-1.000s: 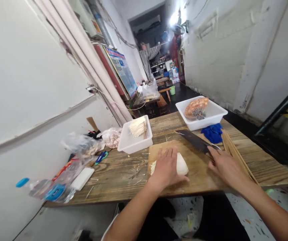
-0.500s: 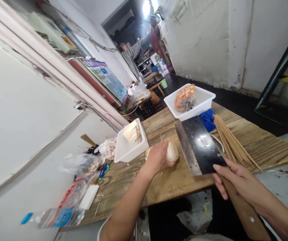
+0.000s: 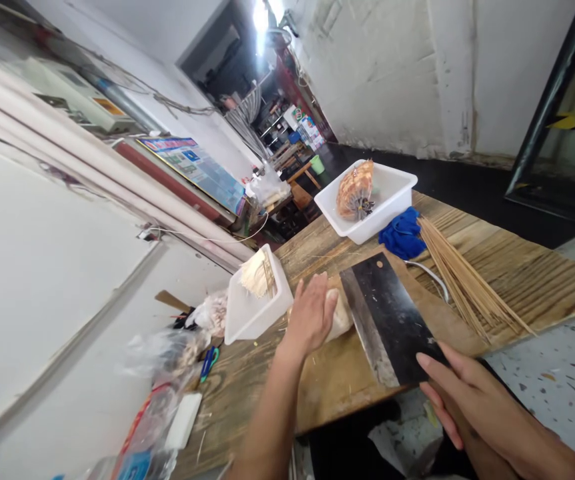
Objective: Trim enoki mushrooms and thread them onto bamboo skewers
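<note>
My right hand (image 3: 472,393) is wrapped round the wooden handle of a cleaver (image 3: 392,313), thumb and forefinger at the blade's heel. The broad dark blade lies tilted over the right part of a wooden cutting board (image 3: 332,380). My left hand (image 3: 312,313) rests on a pale, off-white lump of food (image 3: 340,317), its fingers stretched out and not wrapped round it. Part of the lump is hidden under that hand, and its kind is unclear. The blade's edge is close to the lump's right side.
A white tray (image 3: 280,303) with pale strands and sticks stands left. Another white tray (image 3: 392,195) at the back holds reddish-brown skewered food. A blue cloth (image 3: 401,235) and bamboo skewers (image 3: 460,280) lie right. Scissors (image 3: 209,363), plastic bags and a bottle (image 3: 135,465) line the left edge.
My left hand has loosened from round the pale lump, its fingers now straighter on top. The cleaver has come down and nearer the lump. The view has shifted slightly.
</note>
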A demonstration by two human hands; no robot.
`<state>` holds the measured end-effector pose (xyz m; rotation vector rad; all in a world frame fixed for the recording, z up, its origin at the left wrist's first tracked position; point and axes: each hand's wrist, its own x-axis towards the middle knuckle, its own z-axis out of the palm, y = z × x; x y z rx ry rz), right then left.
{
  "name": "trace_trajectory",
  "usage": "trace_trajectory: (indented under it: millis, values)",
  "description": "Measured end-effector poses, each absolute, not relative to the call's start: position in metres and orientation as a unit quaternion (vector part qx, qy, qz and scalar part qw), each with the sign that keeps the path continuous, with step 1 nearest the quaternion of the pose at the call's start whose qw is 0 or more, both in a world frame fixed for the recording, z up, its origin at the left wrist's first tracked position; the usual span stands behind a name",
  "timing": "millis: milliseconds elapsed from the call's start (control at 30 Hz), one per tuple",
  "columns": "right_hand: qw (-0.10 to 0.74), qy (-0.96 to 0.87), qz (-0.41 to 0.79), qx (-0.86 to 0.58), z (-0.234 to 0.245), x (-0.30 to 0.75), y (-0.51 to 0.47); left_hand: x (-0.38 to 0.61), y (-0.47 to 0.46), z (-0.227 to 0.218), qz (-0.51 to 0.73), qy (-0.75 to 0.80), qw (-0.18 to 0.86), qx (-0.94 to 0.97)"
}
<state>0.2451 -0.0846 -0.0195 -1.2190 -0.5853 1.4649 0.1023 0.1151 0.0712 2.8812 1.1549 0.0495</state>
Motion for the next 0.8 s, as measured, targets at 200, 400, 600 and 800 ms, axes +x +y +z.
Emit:
trace_trajectory:
  millis: [200, 400, 600, 800]
  values:
    - [0.512, -0.298, 0.597, -0.542, -0.017, 0.246, -0.083, 0.092, 0.086, 0.048, 0.095, 0.326, -0.089, 0.937]
    - [0.484, -0.311, 0.593, -0.564, -0.009, 0.247, -0.076, 0.081, 0.085, 0.037, 0.118, 0.341, -0.100, 0.927]
    - [0.472, -0.320, 0.597, -0.564, -0.008, 0.247, -0.074, 0.084, 0.086, 0.035, 0.106, 0.343, -0.108, 0.927]
    - [0.465, -0.330, 0.584, -0.578, -0.007, 0.249, -0.076, 0.088, 0.086, 0.033, 0.117, 0.339, -0.107, 0.927]
